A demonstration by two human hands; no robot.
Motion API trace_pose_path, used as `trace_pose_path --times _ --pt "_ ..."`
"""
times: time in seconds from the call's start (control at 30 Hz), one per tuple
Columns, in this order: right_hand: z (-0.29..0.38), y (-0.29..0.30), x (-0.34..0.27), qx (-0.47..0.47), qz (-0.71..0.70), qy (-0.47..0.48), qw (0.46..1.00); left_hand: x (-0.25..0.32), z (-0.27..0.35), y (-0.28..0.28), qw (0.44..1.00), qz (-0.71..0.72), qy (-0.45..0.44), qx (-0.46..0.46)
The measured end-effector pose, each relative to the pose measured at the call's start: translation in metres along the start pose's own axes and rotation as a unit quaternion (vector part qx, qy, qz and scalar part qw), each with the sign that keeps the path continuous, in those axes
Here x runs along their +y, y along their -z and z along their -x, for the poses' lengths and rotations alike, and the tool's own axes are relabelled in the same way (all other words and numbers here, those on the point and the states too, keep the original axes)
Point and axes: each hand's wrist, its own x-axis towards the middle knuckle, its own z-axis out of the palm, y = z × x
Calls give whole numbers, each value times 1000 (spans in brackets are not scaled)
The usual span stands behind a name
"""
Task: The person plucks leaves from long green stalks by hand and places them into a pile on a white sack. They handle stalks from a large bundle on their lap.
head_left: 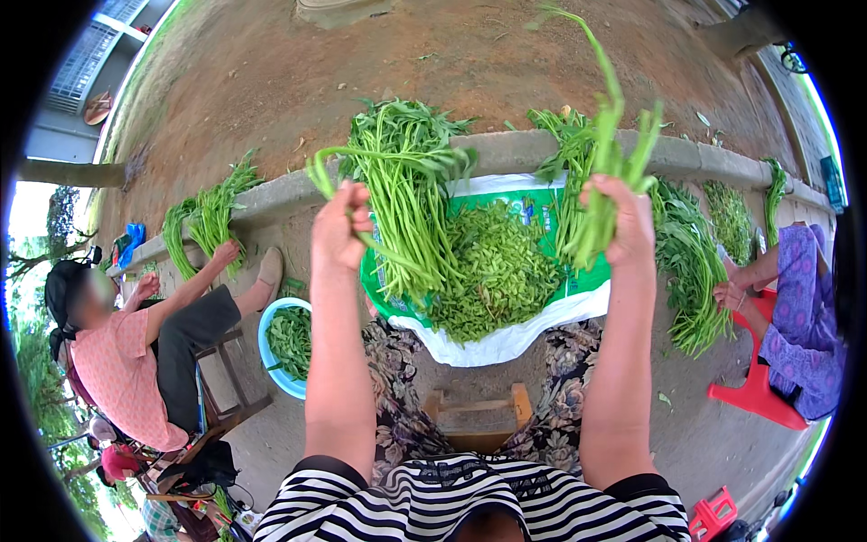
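Observation:
In my left hand (343,227) is a long green leafy-vegetable stem (339,157) that bends over at its top. My right hand (623,220) grips a bundle of green stems (599,217), somewhat blurred, with one long stem rising far above the fist. Between my forearms a green and white plastic sack (576,288) lies spread out, bearing a heap of short stem pieces (498,271). A thick pile of long leafy stems (406,210) rests on the sack's left part, just right of my left hand. More stems (569,162) lie behind my right hand.
A concrete kerb (511,150) runs behind the sack. At left stands a light blue basin (264,339) of leaves, beside a seated person (122,352) handling stems. Another person (802,318) sits at right on a red plastic stool (755,386), near more greens (687,271). A wooden stool (477,440) is beneath me.

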Motion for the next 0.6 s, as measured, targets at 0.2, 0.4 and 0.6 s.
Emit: trace_pose_path --times 0.2,0.4,0.6 --pt "16 -51 49 -97 164 -29 981 -37 43 -74 983 -140 55 -103" --pt "29 -66 66 -187 126 -92 970 -47 44 -80 971 -211 11 -116" --pt "26 -61 67 -234 108 -112 960 -38 38 -72 979 -195 -22 -48"
